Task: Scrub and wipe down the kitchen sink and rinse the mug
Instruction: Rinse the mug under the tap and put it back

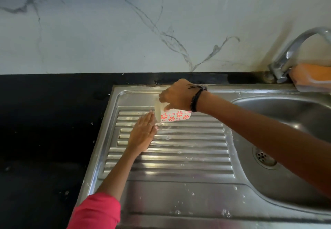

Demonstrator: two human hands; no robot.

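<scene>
Two bare hands work over the ribbed drainboard (179, 149) of a stainless steel sink (179, 202). The right hand (176, 97) reaches across from the basin side and grips a white mug (172, 116) with red flower prints near its rim, fingers and thumb curled round it. The mug is tipped on its side above the far left part of the drainboard, its mouth facing left. The left hand (143, 133) lies flat on the ribs just beside the mug's mouth, fingers straight and pressed together, holding nothing; a thin ring shows on one finger. A dark cord bracelet (196, 99) circles the right wrist, and a pink sleeve (96, 212) covers the left arm near the front edge.

The basin (286, 114) sits at the right end of the sink, with its drain strainer (263, 158) partly hidden by the right forearm. A chrome tap (293, 49) rises at the far right corner, with an orange sponge (313, 75) just beside its base. Water droplets speckle the sink's front flat. Black countertop (44, 130) runs along the left, and a marble-patterned wall (125, 22) stands behind.
</scene>
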